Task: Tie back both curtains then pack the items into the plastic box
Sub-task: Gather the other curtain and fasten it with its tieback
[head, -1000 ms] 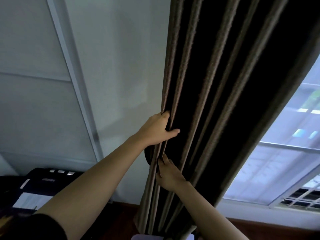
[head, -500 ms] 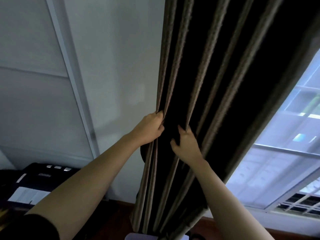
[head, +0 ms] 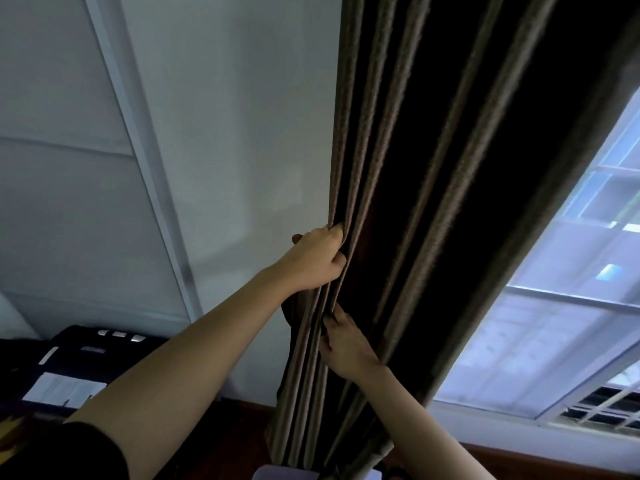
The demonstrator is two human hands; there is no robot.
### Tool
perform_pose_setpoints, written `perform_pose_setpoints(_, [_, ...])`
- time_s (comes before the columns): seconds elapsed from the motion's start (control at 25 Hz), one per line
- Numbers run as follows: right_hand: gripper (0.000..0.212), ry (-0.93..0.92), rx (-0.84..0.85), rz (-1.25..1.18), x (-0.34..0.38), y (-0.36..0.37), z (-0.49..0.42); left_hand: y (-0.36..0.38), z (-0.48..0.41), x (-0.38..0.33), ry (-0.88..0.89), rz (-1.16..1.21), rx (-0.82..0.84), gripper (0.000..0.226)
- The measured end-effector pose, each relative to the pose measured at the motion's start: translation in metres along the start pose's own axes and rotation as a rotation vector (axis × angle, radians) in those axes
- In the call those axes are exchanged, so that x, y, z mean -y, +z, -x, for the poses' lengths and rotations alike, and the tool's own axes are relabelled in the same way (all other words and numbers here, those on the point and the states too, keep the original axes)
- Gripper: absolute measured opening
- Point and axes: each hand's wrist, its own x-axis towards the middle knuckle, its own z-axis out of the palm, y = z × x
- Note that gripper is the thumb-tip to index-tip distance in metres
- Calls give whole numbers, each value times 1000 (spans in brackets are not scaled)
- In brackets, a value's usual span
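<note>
Two bare hands work on one dark curtain (head: 450,161), which hangs in long pleats, at least four pale ridges running down it. The left hand (head: 317,259) sits on the curtain's left edge, its arm stretched up and forward from a dark sleeve (head: 65,452). Its fingers (head: 338,258) are curled tight round the outermost folds, bunching them together, and the thumb lies out of sight behind the fabric. The right hand (head: 346,344) is just below the left, also on the left side of the curtain, with its forearm rising from the lower edge of the view. Its fingers (head: 334,315) point upward and pinch one pleat against the thumb; the fingertips are partly buried in the cloth.

One window (head: 571,306) shows bright to the right of the curtain. One pale wall (head: 225,116) stands to the curtain's left. Further left and lower sits one black machine (head: 86,348) with three light buttons on top and one white sheet (head: 65,389) on its front. One small pale object (head: 284,474) peeks in under the curtain's foot; what it is cannot be told.
</note>
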Motion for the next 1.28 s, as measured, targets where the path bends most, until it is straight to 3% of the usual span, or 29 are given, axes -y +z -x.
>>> perform_pose_setpoints(0.12, [50,-16,13,8,4,-6,2,2,-2,-10,3,10,-5,32])
perform_pose_setpoints(0.24, [43,-36,-72,-16,10,-19,9,6,-3,-8,8,-58,-72,23])
perform_pose_setpoints(0.36, [30,59,-683,-150,20,-49,18,4,-1,5,-18,-47,-91,20])
perform_pose_setpoints(0.44, [40,98,-892,-207,28,-76,13,0,2,11,-2,-21,-95,17])
perform_pose_setpoints(0.52, [54,169,-862,-141,31,-101,-1,-4,7,13,13,20,-70,8])
perform_pose_setpoints(0.64, [61,322,-658,-159,21,-127,-24,-7,13,13,30,48,-48,13])
perform_pose_setpoints(0.84, [53,132,-444,-192,0,-91,-8,-3,6,15,21,19,-48,5])
perform_pose_setpoints(1.0, [50,11,-263,-195,11,-38,26,2,-4,11,-6,-12,-25,13])
perform_pose_setpoints(1.28, [48,-5,-252,-131,4,-25,24,5,-7,-8,0,17,6,6])
